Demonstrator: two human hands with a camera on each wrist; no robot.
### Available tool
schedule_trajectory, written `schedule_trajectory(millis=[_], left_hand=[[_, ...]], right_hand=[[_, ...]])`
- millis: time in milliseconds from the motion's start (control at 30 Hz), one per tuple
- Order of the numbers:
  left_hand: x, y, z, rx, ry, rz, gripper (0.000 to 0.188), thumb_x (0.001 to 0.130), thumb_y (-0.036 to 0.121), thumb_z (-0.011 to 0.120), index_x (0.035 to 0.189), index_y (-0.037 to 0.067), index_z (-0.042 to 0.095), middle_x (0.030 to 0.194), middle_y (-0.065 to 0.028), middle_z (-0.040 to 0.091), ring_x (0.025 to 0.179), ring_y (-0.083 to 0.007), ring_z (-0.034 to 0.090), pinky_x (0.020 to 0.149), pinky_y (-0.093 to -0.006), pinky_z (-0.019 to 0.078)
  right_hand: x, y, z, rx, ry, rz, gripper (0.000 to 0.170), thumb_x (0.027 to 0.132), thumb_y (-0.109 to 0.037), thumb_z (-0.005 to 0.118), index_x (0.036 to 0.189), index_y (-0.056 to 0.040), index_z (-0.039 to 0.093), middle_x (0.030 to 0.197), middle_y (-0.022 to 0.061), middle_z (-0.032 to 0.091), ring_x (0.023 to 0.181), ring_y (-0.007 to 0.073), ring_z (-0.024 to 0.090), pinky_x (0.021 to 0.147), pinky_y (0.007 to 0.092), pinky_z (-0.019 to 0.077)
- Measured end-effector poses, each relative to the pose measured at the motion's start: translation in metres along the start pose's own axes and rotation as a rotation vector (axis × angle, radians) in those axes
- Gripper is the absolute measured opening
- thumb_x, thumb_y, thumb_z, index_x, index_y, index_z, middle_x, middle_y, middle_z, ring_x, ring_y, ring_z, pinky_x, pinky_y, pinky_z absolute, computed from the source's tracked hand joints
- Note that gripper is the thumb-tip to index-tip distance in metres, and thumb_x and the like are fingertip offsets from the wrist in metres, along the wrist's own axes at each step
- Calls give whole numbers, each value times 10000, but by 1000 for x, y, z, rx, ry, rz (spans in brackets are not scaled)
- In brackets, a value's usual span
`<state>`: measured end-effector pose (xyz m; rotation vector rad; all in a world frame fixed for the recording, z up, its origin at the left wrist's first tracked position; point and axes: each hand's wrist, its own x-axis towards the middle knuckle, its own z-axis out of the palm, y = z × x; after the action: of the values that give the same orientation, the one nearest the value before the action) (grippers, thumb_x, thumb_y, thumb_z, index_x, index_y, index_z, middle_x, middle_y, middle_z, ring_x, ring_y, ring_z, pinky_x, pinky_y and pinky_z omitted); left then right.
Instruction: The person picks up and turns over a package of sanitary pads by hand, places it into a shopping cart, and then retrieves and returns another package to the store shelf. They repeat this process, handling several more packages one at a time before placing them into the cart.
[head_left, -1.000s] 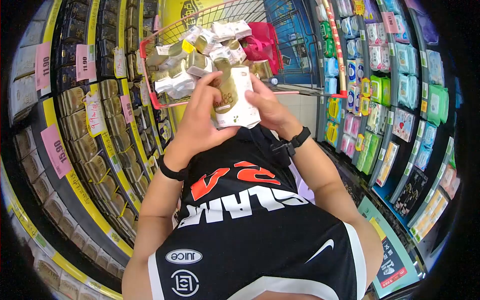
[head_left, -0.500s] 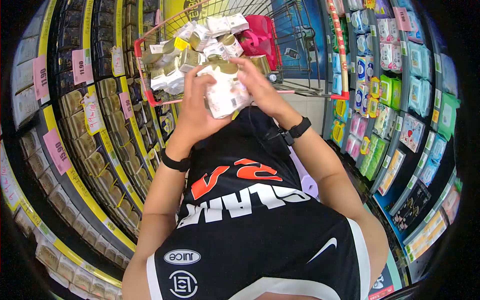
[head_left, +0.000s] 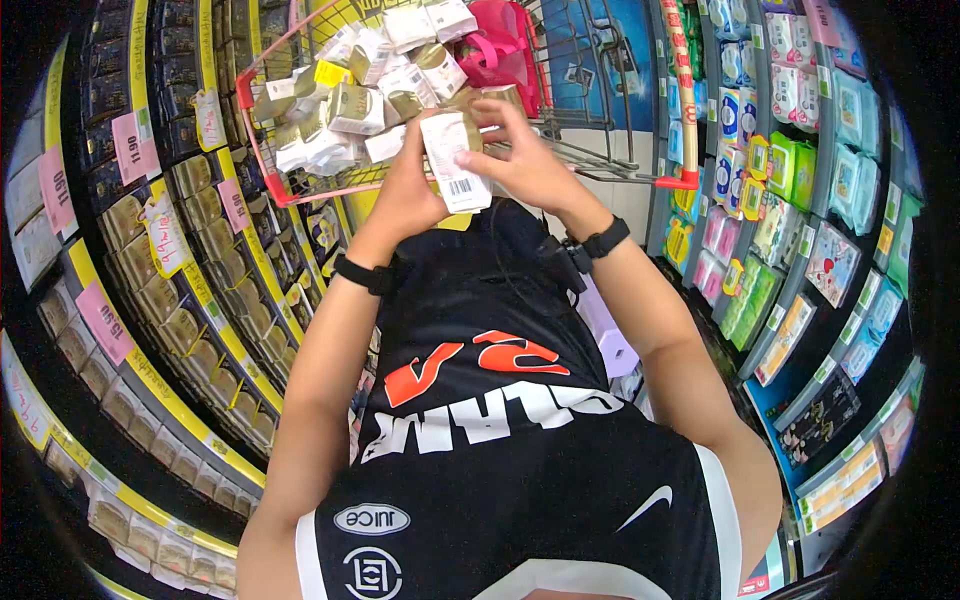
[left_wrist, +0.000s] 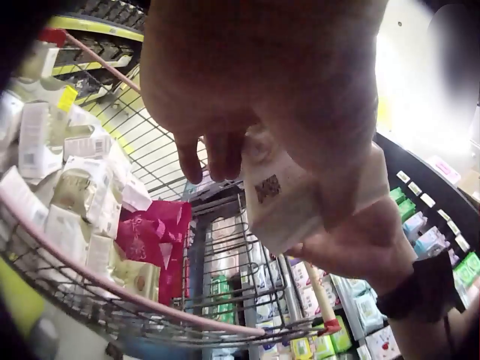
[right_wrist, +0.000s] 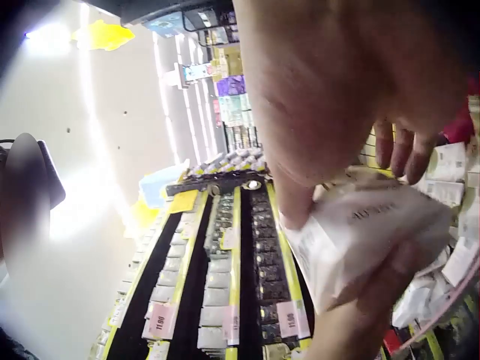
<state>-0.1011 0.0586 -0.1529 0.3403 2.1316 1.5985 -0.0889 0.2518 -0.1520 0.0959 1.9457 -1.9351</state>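
Note:
Both hands hold a white-and-gold pack near my chest, its white side with a barcode turned up. My left hand grips its left edge. The right hand has its thumb across the barcode side and its fingers beyond the far edge. In the right wrist view the pack looks soft and creased, a left thumb pressing it. Just past the hands, similar packs lie heaped in a wire shopping cart.
A bright pink bag lies in the cart beside the heap. Shelves of gold and dark packs with pink price tags line the left side. On the right, shelves carry wipes packs and other bright packages.
The pack has been turned from its gold-and-white front to the white barcode side. Cart and heap have shifted left in the head view. Both hands stay on the pack.

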Motion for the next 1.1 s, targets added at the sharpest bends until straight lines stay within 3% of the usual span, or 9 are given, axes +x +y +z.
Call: schedule_trajectory(millis=[133, 300, 467, 700, 800, 833, 867, 1000, 1100], left_hand=[[23, -33, 11, 100, 71, -92, 821, 692, 211, 893, 1352, 34, 438, 1263, -171, 603, 1143, -308, 634, 960, -399, 517], [41, -138, 18, 145, 78, -144, 799, 690, 198, 877, 1343, 14, 455, 1272, -203, 599, 1194, -370, 592, 987, -434, 486], [40, -186, 27, -201, 34, -356, 685, 807, 142, 807, 1368, 0, 441, 1258, -156, 628, 1097, -238, 648, 917, -354, 539], [31, -200, 22, 253, 140, -381, 663, 791, 224, 771, 1332, -6, 467, 1162, -197, 676, 1034, -275, 683, 901, -395, 539], [14, -217, 22, 241, 287, -31, 555, 770, 220, 755, 1242, 14, 546, 1151, -194, 661, 1063, -319, 644, 941, -414, 513], [1, -194, 8, 167, 214, -230, 574, 774, 224, 752, 1265, 7, 549, 1178, -198, 649, 1108, -304, 626, 966, -410, 498], [-15, -177, -9, 52, 200, -230, 705, 757, 279, 769, 1333, -25, 501, 1304, -284, 562, 1240, -405, 540, 1072, -459, 426], [-80, -197, -40, -193, 389, -163, 664, 806, 235, 781, 1350, -12, 492, 1326, -215, 584, 1223, -316, 587, 1009, -380, 498], [-156, -193, -72, -191, 511, -222, 680, 844, 248, 774, 1387, -5, 451, 1366, -204, 565, 1254, -307, 573, 1046, -396, 477]], right_hand=[[24, 37, 2, 363, -34, 378, 834, 871, -388, 773, 1450, 12, 325, 1241, 205, 580, 1048, 256, 630, 846, 383, 548], [81, 120, 8, -112, 129, 199, 936, 804, -521, 792, 1370, 111, 395, 1211, 258, 610, 1004, 266, 663, 860, 371, 540], [118, 224, 18, -251, 174, 176, 895, 779, -522, 808, 1306, 105, 445, 1217, 249, 614, 1128, 305, 626, 961, 387, 495], [107, 210, 6, 93, -74, 218, 525, 923, -274, 722, 1309, 27, 531, 1290, 128, 629, 1152, 214, 606, 999, 347, 471], [88, 177, -3, -138, -36, 74, 473, 932, -193, 631, 1342, 32, 565, 1277, 149, 661, 1196, 257, 603, 1027, 384, 457], [90, 203, -12, -302, 10, 5, 448, 853, -136, 636, 1271, 24, 623, 1258, 186, 665, 1175, 298, 623, 1022, 396, 466], [88, 193, -10, -562, 56, 23, 468, 801, -143, 653, 1244, 7, 640, 1224, 222, 663, 1160, 353, 622, 1022, 415, 468], [85, 139, 41, -1074, 80, -87, 457, 819, -176, 675, 1229, -9, 561, 1147, 255, 611, 1118, 432, 520, 1011, 503, 389], [103, 104, 104, -870, 10, -288, 380, 859, -149, 666, 1189, -5, 547, 1149, 199, 605, 1087, 358, 572, 944, 442, 451]])
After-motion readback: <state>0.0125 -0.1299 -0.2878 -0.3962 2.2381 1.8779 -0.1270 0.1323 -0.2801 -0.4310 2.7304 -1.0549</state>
